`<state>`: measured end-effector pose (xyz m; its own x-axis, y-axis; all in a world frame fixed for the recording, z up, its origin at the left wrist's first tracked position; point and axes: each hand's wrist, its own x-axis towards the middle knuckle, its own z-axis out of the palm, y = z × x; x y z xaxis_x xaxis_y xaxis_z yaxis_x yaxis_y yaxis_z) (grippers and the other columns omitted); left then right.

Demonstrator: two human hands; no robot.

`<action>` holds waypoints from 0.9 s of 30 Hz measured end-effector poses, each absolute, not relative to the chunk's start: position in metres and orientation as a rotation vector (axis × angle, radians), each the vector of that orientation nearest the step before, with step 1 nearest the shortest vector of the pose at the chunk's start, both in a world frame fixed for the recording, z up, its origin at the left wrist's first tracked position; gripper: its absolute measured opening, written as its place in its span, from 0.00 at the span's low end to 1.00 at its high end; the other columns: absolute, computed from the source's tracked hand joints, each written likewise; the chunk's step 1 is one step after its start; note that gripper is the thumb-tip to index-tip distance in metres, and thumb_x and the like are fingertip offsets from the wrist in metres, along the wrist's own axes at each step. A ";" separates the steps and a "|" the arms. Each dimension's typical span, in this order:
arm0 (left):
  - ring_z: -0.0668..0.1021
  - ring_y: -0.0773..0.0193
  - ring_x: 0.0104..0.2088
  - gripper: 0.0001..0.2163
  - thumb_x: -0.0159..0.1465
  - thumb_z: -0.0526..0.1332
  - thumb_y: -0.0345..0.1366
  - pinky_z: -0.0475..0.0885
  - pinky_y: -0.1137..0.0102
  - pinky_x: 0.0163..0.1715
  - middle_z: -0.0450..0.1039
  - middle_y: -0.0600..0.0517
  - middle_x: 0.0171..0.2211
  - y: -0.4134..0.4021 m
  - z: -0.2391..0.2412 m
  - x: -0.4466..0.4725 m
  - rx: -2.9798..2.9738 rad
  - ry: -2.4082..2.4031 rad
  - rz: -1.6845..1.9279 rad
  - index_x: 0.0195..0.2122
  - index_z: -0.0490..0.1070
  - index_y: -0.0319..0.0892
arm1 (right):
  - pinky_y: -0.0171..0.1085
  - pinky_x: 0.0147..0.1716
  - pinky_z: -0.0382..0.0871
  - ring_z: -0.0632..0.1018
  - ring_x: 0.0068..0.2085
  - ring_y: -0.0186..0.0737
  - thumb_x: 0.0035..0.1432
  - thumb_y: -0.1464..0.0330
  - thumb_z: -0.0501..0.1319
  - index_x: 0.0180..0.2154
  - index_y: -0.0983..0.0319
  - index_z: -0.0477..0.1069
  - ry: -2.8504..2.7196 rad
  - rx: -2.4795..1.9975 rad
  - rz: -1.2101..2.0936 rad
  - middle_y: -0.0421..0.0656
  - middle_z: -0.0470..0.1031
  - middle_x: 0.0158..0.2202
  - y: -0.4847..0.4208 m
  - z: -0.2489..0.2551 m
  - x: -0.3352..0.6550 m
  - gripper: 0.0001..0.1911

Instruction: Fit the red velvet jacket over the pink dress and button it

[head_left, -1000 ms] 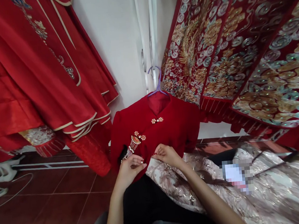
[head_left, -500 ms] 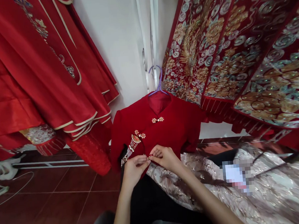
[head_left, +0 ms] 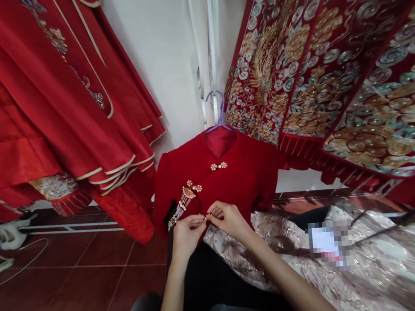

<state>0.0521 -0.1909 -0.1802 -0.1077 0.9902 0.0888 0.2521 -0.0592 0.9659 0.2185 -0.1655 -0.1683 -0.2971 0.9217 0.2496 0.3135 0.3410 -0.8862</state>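
A red velvety jacket [head_left: 238,186] hangs in front of me on a purple hanger [head_left: 219,118]. Flower-shaped beaded frog buttons [head_left: 219,166] fasten its neck, and a beaded tassel brooch [head_left: 186,198] hangs on its left-hand side. At the lower front edge, my left hand [head_left: 188,234] and my right hand [head_left: 231,220] meet fingertip to fingertip. Both are closed in a pinch on a small beaded frog button [head_left: 207,217]. Fingers hide most of it, so I cannot tell whether its halves are joined.
Plain red garments with pale piping [head_left: 92,112] hang at left. Embroidered red panels [head_left: 302,85] hang at right. Shiny pale patterned fabric [head_left: 290,254] lies beside my right forearm. A white rack bar [head_left: 73,228] runs above the dark red tiled floor [head_left: 78,290].
Both hands stay at the same place on the jacket. The right fingertips have shifted very slightly around the small beaded fastener.
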 end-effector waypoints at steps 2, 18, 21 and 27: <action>0.82 0.57 0.32 0.09 0.48 0.68 0.36 0.77 0.63 0.39 0.81 0.46 0.31 -0.191 -0.181 0.051 1.395 1.447 1.221 0.30 0.79 0.39 | 0.33 0.34 0.72 0.77 0.32 0.36 0.55 0.69 0.61 0.33 0.60 0.71 -1.806 -1.096 0.905 0.41 0.76 0.30 -0.167 -0.168 0.217 0.03; 0.78 0.64 0.32 0.09 0.56 0.63 0.41 0.74 0.71 0.33 0.78 0.49 0.34 -0.196 -0.165 0.033 1.501 1.602 1.334 0.33 0.74 0.41 | 0.36 0.34 0.73 0.79 0.33 0.39 0.57 0.63 0.59 0.38 0.60 0.74 -1.779 -1.287 0.826 0.43 0.78 0.32 -0.158 -0.120 0.287 0.10; 0.78 0.62 0.33 0.08 0.57 0.63 0.41 0.74 0.70 0.34 0.78 0.50 0.33 -0.198 -0.168 0.043 1.599 1.527 1.187 0.32 0.76 0.43 | 0.37 0.33 0.73 0.79 0.32 0.39 0.57 0.63 0.60 0.37 0.60 0.74 -1.834 -1.281 0.913 0.44 0.79 0.33 -0.158 -0.128 0.281 0.09; 0.78 0.59 0.35 0.07 0.57 0.63 0.39 0.73 0.67 0.36 0.77 0.48 0.35 -0.200 -0.175 0.060 1.799 1.593 1.143 0.35 0.78 0.44 | 0.40 0.42 0.74 0.80 0.40 0.42 0.52 0.68 0.63 0.42 0.62 0.71 -1.910 -1.175 1.080 0.47 0.79 0.38 -0.157 -0.169 0.241 0.13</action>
<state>0.0602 -0.1997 -0.1747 -0.0241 0.9622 0.2711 0.5652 -0.2106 0.7976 0.2408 -0.1571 -0.1694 -0.3944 0.9137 0.0982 0.3867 0.2619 -0.8842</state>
